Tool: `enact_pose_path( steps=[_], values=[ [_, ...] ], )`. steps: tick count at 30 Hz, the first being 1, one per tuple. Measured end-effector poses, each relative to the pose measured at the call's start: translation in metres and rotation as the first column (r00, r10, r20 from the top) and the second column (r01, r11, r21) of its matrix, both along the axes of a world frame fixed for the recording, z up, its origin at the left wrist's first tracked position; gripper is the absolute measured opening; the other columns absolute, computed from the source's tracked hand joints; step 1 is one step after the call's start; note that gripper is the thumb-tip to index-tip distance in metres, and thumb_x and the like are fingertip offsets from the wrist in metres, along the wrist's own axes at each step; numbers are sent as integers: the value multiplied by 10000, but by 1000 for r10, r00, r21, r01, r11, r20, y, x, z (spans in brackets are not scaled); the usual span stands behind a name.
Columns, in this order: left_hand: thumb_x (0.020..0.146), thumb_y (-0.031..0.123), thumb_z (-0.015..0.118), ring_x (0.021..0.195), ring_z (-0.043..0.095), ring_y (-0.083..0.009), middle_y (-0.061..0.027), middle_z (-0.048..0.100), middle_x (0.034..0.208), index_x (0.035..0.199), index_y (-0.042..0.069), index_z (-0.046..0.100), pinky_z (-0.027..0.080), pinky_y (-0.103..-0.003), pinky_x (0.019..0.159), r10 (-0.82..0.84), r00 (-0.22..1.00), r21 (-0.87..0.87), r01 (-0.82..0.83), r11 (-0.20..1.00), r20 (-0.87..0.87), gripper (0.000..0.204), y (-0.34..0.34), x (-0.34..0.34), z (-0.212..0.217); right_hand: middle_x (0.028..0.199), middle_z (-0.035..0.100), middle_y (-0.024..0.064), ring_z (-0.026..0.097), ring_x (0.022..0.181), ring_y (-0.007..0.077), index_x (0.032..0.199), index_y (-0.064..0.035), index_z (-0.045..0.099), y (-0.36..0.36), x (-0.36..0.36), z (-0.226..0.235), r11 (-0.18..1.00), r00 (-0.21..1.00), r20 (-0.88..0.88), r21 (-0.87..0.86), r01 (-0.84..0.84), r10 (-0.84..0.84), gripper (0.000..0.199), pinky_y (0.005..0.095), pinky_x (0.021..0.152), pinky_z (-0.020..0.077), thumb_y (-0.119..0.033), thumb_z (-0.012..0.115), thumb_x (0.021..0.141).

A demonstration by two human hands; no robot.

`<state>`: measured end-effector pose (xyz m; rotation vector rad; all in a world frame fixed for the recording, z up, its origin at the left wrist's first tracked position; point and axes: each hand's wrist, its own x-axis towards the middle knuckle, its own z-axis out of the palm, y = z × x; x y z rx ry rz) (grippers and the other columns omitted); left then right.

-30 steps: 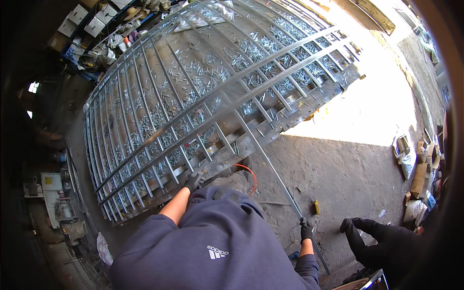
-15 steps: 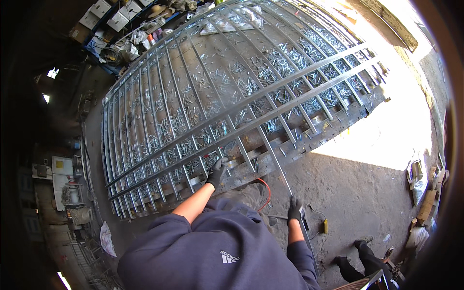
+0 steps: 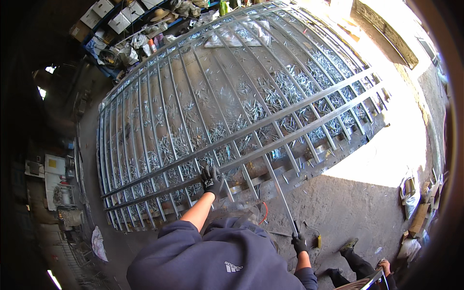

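A large grey metal gate (image 3: 232, 111) of many thin bars lies flat over the floor, with heaps of small metal pieces under it. My left hand (image 3: 210, 179), in a black glove, rests on one of its cross rails near the close edge. My right hand (image 3: 299, 242), also gloved, grips the near end of a long thin metal rod (image 3: 280, 193) that lies across the gate's rails. My dark blue sleeves and hood fill the lower middle.
Another person's legs and shoes (image 3: 355, 258) stand at the lower right. A red cable (image 3: 265, 212) loops on the concrete. Boxes and clutter (image 3: 121, 29) line the far side. Bags and scrap (image 3: 418, 203) sit at the right, by a sunlit patch.
My view has risen and shifted over the gate. My right hand has taken hold of the long rod, and my left hand has moved up onto the cross rail.
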<state>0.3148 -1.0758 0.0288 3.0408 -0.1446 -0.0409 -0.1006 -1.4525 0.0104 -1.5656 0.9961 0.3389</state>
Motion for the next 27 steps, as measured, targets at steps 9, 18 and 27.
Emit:
enact_pose_path(
  steps=[9, 18, 27],
  values=[
    [866, 648, 518, 1501, -14, -448, -194, 118, 1632, 1561, 154, 251, -45, -672, 1142, 121, 962, 114, -95, 989, -244, 893, -9, 13, -6, 558, 483, -52, 427, 472, 83, 910, -75, 701, 31, 189, -54, 993, 997, -79, -119, -11, 1, 346, 280, 458, 325, -416, 663, 947],
    [686, 519, 753, 1364, 299, -376, -146, 405, 1350, 1223, 121, 469, 132, -652, 1120, 76, 987, -30, -81, 996, -139, 726, -11, 41, -1, 813, 657, 47, 640, 697, 154, 1182, -35, 657, 20, 238, -29, 967, 998, 31, 248, 48, -57, 293, 318, 661, 551, -227, 642, 962],
    [727, 616, 701, 1455, 207, -365, -151, 324, 1497, 1405, 119, 404, 91, -663, 1144, 98, 964, 35, -92, 995, -249, 891, -5, 37, -12, 600, 554, -5, 473, 447, 100, 914, -72, 726, 27, 214, -15, 937, 980, -65, 285, 201, -190, 229, 268, 416, 375, -281, 646, 958]
  ],
)
